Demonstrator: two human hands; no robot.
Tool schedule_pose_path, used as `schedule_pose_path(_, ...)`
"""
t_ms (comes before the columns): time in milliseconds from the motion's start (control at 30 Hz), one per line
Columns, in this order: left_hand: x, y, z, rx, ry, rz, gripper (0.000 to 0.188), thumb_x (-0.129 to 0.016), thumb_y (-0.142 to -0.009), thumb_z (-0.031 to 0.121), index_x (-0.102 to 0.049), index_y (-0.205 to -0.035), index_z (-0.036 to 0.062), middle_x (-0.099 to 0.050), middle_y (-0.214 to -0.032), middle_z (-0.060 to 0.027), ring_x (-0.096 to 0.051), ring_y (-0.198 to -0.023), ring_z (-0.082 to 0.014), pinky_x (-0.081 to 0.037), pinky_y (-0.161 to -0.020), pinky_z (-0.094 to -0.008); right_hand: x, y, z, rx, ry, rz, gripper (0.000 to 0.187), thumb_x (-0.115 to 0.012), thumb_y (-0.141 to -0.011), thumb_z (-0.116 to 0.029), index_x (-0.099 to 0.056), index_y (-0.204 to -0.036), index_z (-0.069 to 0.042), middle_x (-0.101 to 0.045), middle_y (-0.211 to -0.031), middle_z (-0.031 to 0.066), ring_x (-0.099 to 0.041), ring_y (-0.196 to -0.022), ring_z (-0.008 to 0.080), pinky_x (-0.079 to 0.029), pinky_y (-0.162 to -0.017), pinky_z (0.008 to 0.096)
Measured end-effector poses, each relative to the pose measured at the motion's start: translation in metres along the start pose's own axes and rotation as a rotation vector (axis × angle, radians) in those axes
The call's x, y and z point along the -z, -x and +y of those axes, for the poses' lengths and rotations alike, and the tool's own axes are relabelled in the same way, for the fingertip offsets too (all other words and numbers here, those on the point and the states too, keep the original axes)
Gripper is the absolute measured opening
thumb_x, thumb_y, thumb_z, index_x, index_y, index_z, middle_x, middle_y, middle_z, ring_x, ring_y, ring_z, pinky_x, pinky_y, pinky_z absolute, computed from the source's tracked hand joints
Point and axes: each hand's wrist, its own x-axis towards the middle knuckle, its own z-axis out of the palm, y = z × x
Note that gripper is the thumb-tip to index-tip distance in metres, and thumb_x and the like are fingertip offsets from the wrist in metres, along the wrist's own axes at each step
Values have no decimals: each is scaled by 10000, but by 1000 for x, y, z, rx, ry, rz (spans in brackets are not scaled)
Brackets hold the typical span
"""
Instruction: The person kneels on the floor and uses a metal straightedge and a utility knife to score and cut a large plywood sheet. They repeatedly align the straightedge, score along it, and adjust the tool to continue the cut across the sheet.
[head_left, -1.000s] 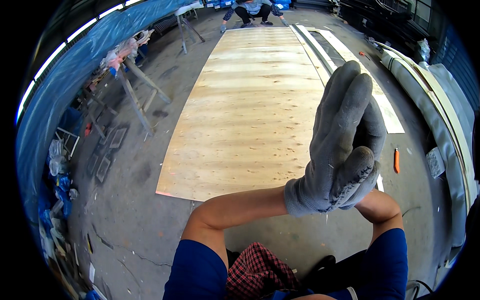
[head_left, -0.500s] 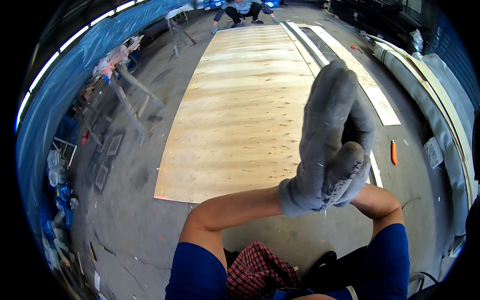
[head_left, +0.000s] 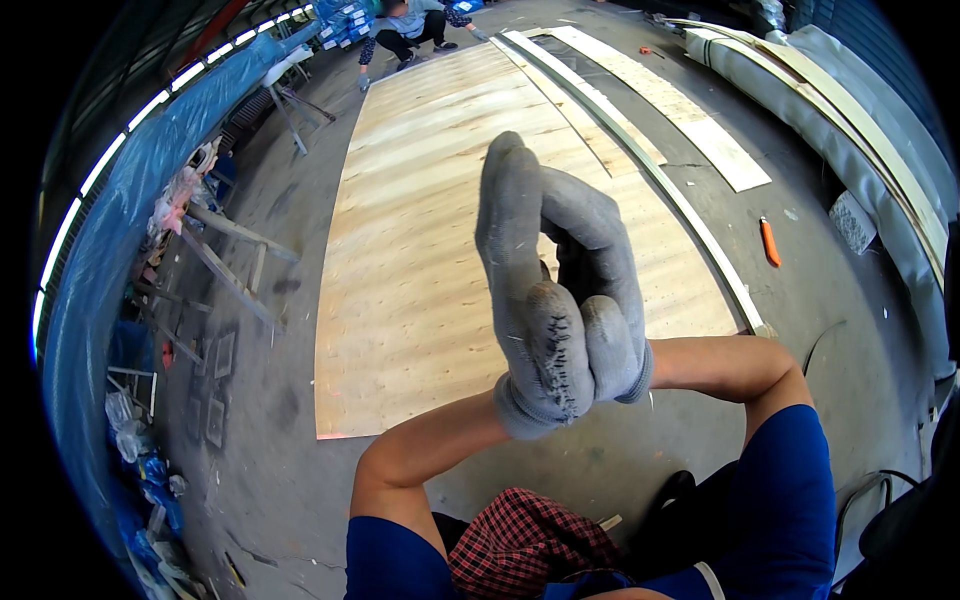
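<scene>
Both of my hands wear grey knit gloves and are raised before my chest, brought together at the heels and thumbs. My left hand (head_left: 520, 280) holds its fingers stretched upward, with dark marks along the thumb. Opposite it, my right hand (head_left: 612, 270) has its fingers curved toward the left ones, leaving a dark hollow between the palms. Nothing shows in either hand, though the inside of the palms is mostly hidden. Beyond and below them lies a large pale plywood sheet (head_left: 420, 270) on the floor.
A long narrow strip (head_left: 690, 230) lies along the sheet's right side, with a plywood offcut (head_left: 700, 130) farther right. On the floor is an orange-handled tool (head_left: 769, 242). Trestles (head_left: 230, 265) and blue sheeting (head_left: 130, 230) stand left. Another person (head_left: 405, 30) crouches at the far end.
My joined hands have shifted left in view, and the right hand's curved fingers now show more. The view has turned, so the plywood appears tilted. The far person still crouches at the sheet.
</scene>
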Motion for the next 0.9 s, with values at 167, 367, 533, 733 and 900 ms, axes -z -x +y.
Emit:
schedule_pose_path(167, 3, 1, 3, 3, -105, 32, 475, -369, -1068, 274, -357, -1444, -15, -425, -1441, -139, -412, -1333, -200, -342, -1097, -299, 0, -2, -2, 57, 33, 31, 432, -600, -896, -242, -413, -1168, 37, -448, -1345, 278, -496, -1206, 352, -410, -988, 455)
schedule_pose_path(367, 7, 5, -1, -33, -199, 87, 481, -372, -1067, 276, -352, -1446, -19, -419, -1447, -146, -408, -1338, -209, -337, -1101, -309, -1, 1, -3, 152, 115, 66, 371, -649, -845, -181, -433, -1035, 53, -470, -1278, 316, -519, -1142, 393, -440, -929, 474)
schedule_pose_path(533, 6, -4, 3, -79, -271, 93, 486, -374, -1067, 279, -349, -1448, -22, -414, -1451, -153, -404, -1342, -217, -333, -1105, -317, 2, -9, 2, 340, 221, 141, 334, -691, -802, -130, -450, -924, 67, -488, -1223, 347, -539, -1089, 427, -465, -880, 490)
schedule_pose_path(733, 8, -4, 1, -123, -365, 141, 493, -376, -1066, 281, -344, -1450, -25, -408, -1457, -160, -400, -1347, -226, -328, -1110, -327, -8, -14, 5, 553, 310, 250, 313, -741, -750, -69, -470, -791, 83, -511, -1156, 385, -562, -1025, 467, -495, -821, 509)
schedule_pose_path(900, 12, -14, -2, -236, -535, 222, 498, -378, -1065, 283, -341, -1452, -28, -402, -1462, -166, -396, -1351, -234, -324, -1114, -335, -13, -17, 10, 660, 372, 317, 318, -783, -707, -18, -487, -680, 97, -529, -1101, 416, -581, -972, 501, -520, -772, 524)
